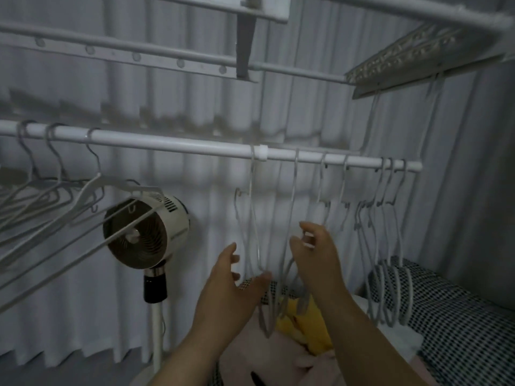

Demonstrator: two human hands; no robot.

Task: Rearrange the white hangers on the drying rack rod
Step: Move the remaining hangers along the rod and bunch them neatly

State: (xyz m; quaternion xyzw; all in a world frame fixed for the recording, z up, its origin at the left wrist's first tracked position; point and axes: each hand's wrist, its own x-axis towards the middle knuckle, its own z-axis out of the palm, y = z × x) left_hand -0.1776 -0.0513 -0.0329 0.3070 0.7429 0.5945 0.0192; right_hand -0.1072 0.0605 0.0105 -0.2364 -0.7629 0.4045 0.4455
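At left on the rod [167, 142], tilted white hangers [83, 196] beside a fan [145, 232]. Mid-rod, left grip [228, 282] released, fingers spread by a hanging hanger [251, 190]. Right grip [317, 257] curled among neighbouring hangers [294, 174], cannot tell whether grasping.

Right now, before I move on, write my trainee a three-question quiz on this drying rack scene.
1. True or false: the round white pedestal fan stands right of the right hand.
2. How many thin white hangers in view hook over the white metal rod left of the fan? A one, B three, C six.
3. Which hand shows spread, relaxed fingers?
Key: 1 false; 2 B; 3 the left hand.
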